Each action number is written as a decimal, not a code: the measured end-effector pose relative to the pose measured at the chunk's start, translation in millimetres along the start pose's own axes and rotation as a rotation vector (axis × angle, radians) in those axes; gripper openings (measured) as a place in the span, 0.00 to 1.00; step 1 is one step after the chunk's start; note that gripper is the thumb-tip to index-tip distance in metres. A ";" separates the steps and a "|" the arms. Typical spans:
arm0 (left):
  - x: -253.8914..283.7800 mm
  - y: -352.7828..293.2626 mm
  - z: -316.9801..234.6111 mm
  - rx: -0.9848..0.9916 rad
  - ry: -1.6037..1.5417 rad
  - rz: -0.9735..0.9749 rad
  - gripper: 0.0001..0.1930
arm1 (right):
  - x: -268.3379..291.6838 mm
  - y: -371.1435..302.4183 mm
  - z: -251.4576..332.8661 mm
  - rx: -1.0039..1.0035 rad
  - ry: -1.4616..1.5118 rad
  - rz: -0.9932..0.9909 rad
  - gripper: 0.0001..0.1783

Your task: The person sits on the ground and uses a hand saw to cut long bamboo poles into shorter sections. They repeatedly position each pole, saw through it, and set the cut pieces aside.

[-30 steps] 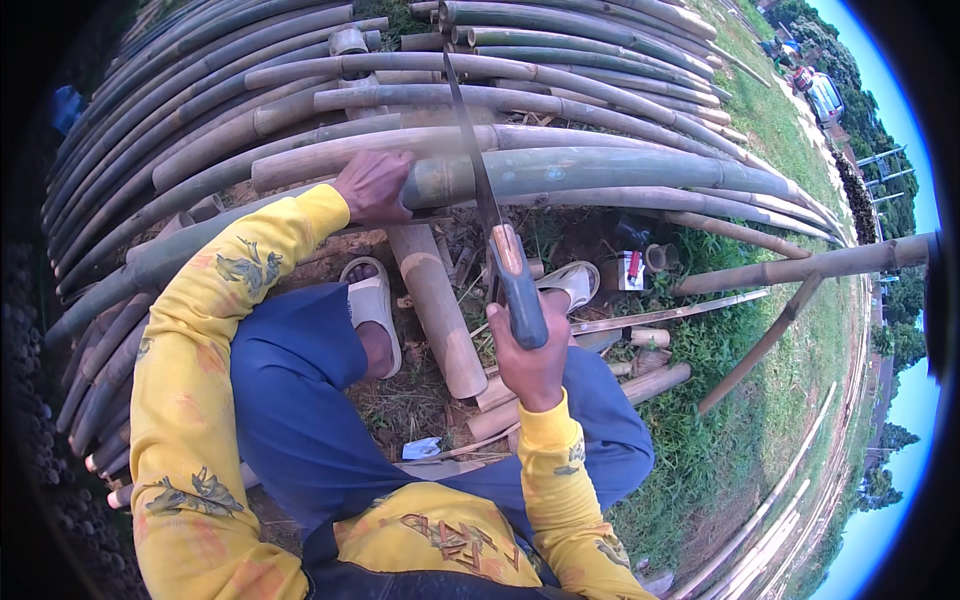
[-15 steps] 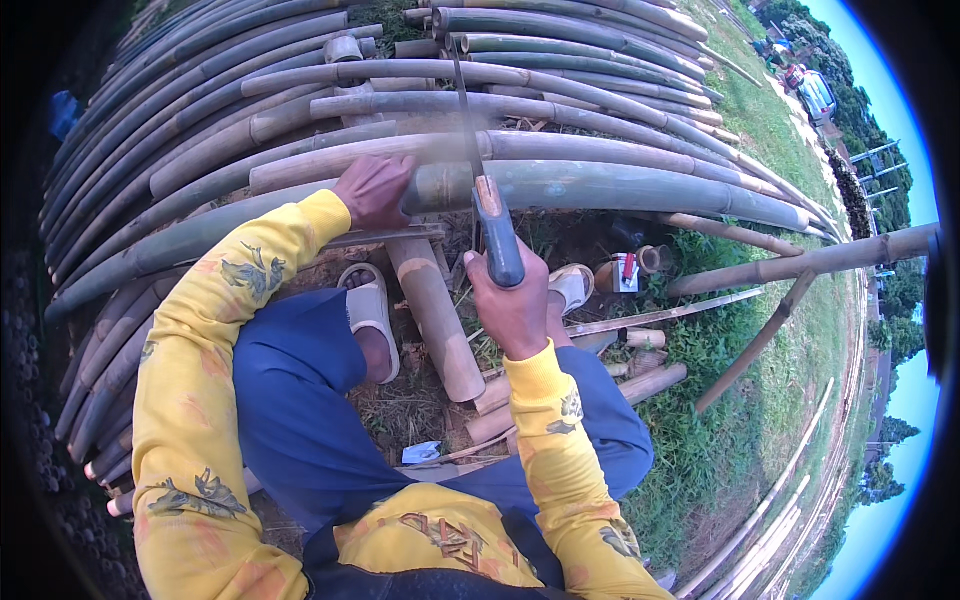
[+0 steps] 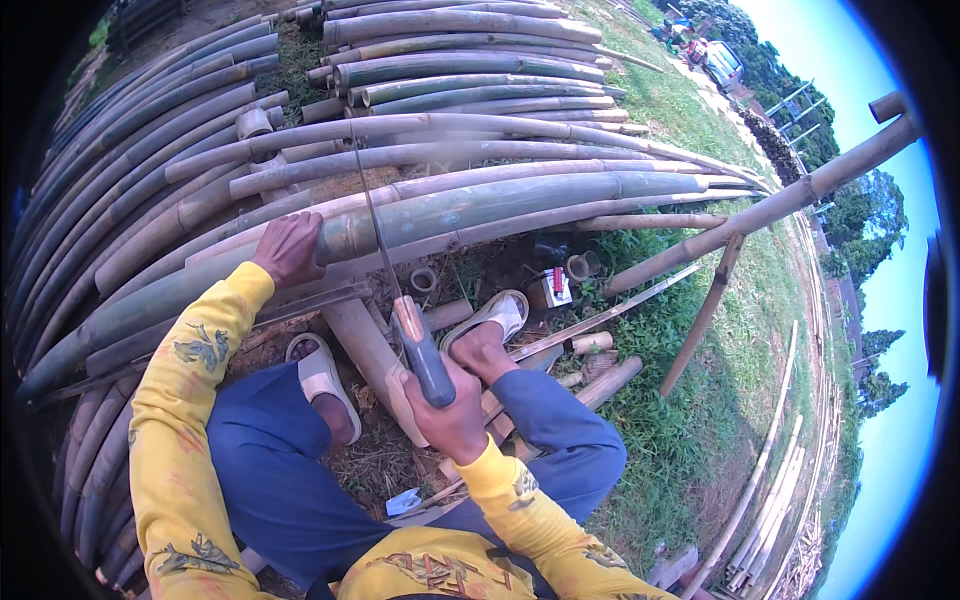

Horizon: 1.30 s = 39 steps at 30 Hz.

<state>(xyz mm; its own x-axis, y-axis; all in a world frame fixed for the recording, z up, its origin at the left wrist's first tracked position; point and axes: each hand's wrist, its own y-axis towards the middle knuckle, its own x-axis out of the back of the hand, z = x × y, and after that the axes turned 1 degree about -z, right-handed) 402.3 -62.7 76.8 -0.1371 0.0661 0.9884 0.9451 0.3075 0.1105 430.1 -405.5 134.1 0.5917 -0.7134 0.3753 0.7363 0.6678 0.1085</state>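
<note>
A thick green bamboo pole [image 3: 470,203] lies crosswise in front of me. My left hand [image 3: 290,250] is closed over it, just left of a node. My right hand [image 3: 447,408] grips the dark handle of a handsaw [image 3: 372,215], which has a wooden section where the blade begins. The thin blade slants up and away, crossing the green pole a little right of my left hand. Whether its teeth sit in a cut cannot be made out. Below the pole, a thick bamboo post piece [image 3: 372,365] slopes between my feet.
Many bamboo poles [image 3: 200,140] are stacked beyond and to the left. At right, a bamboo rail [image 3: 770,200] rests on a slanted prop [image 3: 705,312]. Short bamboo offcuts [image 3: 600,385] lie by my right foot, near a small white box with a red item [image 3: 556,286].
My right hand has drawn the saw back toward me and lower. The left hand stays on the green pole. The whole view has shifted and tilted slightly.
</note>
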 end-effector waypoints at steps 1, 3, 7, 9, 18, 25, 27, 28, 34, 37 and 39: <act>-5.7 -8.0 14.4 0.008 0.021 -0.035 0.33 | 4.0 -33.1 3.4 0.108 0.003 -0.050 0.07; -7.4 -5.0 5.0 -0.008 -0.008 -0.032 0.34 | 15.7 -43.3 2.5 0.160 0.002 -0.112 0.08; -14.6 5.4 -26.4 -0.032 -0.041 0.001 0.34 | 0.5 47.0 -18.9 0.033 -0.018 -0.065 0.08; -13.7 7.8 -29.6 0.010 -0.034 0.032 0.34 | -8.3 71.9 -26.4 0.076 0.025 -0.069 0.09; -28.5 -4.4 -2.0 -0.028 0.011 -0.001 0.37 | 32.0 -40.0 4.0 0.050 0.076 -0.076 0.11; -11.9 -7.3 -22.5 -0.018 0.007 0.027 0.35 | -26.3 76.7 -43.6 0.083 0.070 -0.052 0.09; -9.4 -14.7 -19.7 0.000 0.008 0.042 0.35 | 6.2 9.9 -36.9 0.042 0.063 0.006 0.10; -14.1 -7.9 -22.0 -0.012 -0.010 0.038 0.34 | 23.4 -26.0 -22.3 0.017 -0.020 0.005 0.09; -15.1 3.9 -32.8 -0.057 0.004 0.022 0.33 | 19.7 34.5 -31.7 0.082 -0.012 -0.041 0.07; -12.9 -0.2 -21.3 -0.010 0.017 0.032 0.36 | -11.8 87.8 -27.0 0.059 0.045 0.008 0.10; -15.3 0.7 -10.0 -0.019 0.030 -0.020 0.36 | -6.9 51.0 -38.8 0.107 0.068 0.001 0.08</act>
<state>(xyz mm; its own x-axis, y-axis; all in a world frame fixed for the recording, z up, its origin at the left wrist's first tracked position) 408.0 -73.0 62.8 -0.1470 0.0320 0.9886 0.9478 0.2904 0.1315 476.3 -374.7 101.3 0.6161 -0.7229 0.3130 0.6987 0.6849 0.2067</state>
